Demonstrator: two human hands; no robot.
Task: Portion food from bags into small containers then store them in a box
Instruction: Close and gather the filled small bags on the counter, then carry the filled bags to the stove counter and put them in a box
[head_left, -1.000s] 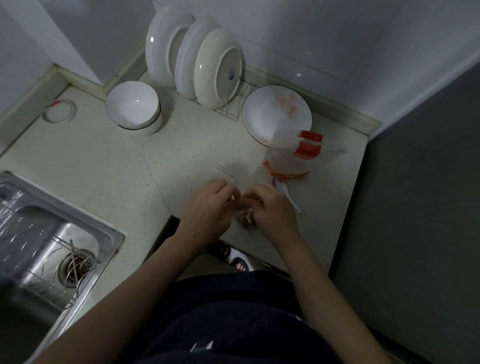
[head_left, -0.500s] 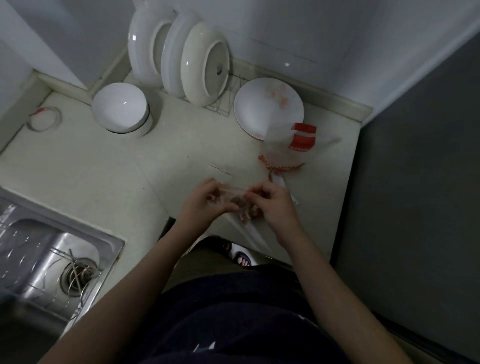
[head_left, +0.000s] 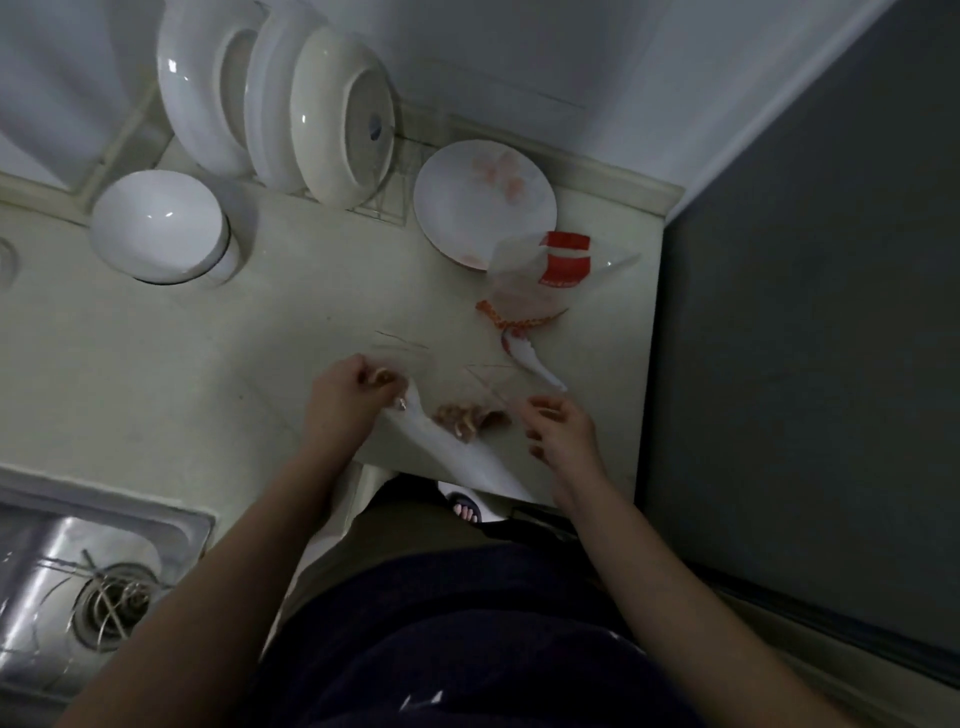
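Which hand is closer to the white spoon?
Right. The right hand sits just this side of the white spoon, not touching; the left hand, pinching the clear bag, is farther left, beyond the food pieces.

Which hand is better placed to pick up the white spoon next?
Right, likely. The right hand sits close to the spoon, fingers loosely curled. The left hand is on the far side of the clear bag, pinching its edge, so it would have to let go and cross over.
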